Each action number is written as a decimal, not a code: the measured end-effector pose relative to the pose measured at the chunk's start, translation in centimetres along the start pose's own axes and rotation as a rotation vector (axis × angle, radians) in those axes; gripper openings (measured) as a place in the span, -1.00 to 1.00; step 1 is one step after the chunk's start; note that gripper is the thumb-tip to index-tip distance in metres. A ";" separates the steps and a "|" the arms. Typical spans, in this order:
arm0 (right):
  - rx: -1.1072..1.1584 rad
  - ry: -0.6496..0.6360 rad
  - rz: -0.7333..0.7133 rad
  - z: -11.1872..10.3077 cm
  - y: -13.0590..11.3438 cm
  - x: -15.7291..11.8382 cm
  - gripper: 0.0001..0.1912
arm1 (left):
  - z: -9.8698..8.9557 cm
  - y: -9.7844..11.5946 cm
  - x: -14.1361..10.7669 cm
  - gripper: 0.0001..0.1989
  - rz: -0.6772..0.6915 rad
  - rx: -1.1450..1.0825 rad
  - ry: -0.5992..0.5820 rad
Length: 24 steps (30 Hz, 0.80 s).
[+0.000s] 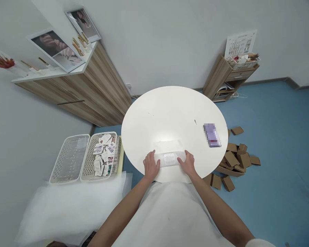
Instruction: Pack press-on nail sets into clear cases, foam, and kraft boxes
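A translucent white packing sheet (179, 161) lies folded into a flat band near the front edge of the round white table (170, 109). In its middle shows a small white card (170, 158); whether it lies on the sheet or under a layer of it I cannot tell. At the band's left end, my left hand (151, 166) pinches the sheet between thumb and fingers. My right hand (187, 164) grips the opposite end the same way. A loose part of the sheet stretches flat on the table just beyond the hands.
A pixelated purple item (212, 134) lies at the table's right. Small brown cardboard boxes (231, 159) are heaped on the floor there. At left stand a white basket of press-on nail cards (115, 154), a basket of clear packets (69, 157) and a stack of white sheets (74, 206).
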State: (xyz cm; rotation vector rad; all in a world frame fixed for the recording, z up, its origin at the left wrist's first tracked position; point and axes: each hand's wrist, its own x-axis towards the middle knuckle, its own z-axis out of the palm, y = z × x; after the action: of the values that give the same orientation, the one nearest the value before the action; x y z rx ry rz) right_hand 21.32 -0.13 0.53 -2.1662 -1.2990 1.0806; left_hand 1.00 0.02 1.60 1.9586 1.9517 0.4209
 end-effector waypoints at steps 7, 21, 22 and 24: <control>0.101 -0.213 0.042 -0.3 -0.6 1.3 -0.27 | 0.7 2.6 0.2 -0.59 0.261 0.096 -0.343; 0.174 -0.194 0.160 -1.1 0.1 0.8 -0.79 | 0.8 2.1 1.2 -0.61 0.317 0.056 -0.459; 0.218 -0.175 0.161 -1.0 0.2 0.6 -0.81 | 0.8 2.3 1.3 -0.61 0.327 0.061 -0.474; 0.306 -0.162 0.152 -1.0 0.3 0.3 -0.83 | 1.0 3.0 1.6 -0.61 0.350 0.071 -0.506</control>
State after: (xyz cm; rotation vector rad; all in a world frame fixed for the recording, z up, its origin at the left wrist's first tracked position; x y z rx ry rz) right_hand 22.34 0.02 0.76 -2.0046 -0.9677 1.4375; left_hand 4.11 1.59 1.95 2.1890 1.3331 -0.0673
